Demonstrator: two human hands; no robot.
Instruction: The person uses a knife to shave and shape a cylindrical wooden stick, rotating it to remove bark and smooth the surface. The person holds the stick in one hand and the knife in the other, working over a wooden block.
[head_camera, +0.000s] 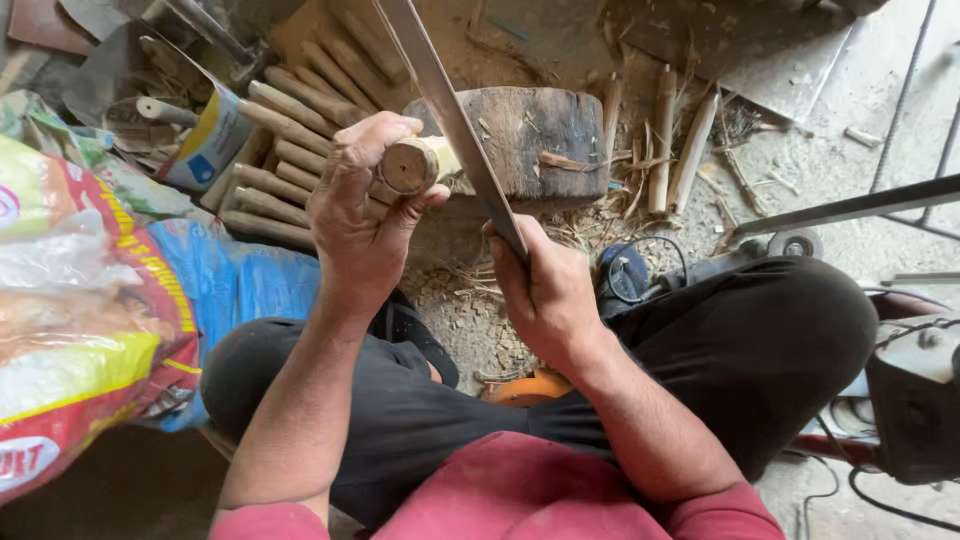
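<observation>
My left hand (360, 215) grips a short round wooden stick (418, 163) with its cut end facing me, resting across a dark wooden chopping block (545, 135). My right hand (545, 290) is closed on the handle of a long flat metal blade (440, 100), which runs up and to the left and crosses over the stick close to my left fingers. I sit cross-legged in black trousers with both hands between my knees.
A pile of similar peeled sticks (290, 150) lies behind my left hand. Printed plastic sacks (90, 310) are at the left. More sticks (665, 140) and shavings lie right of the block. A small power tool with cable (625, 275) and a metal frame (860, 205) are at the right.
</observation>
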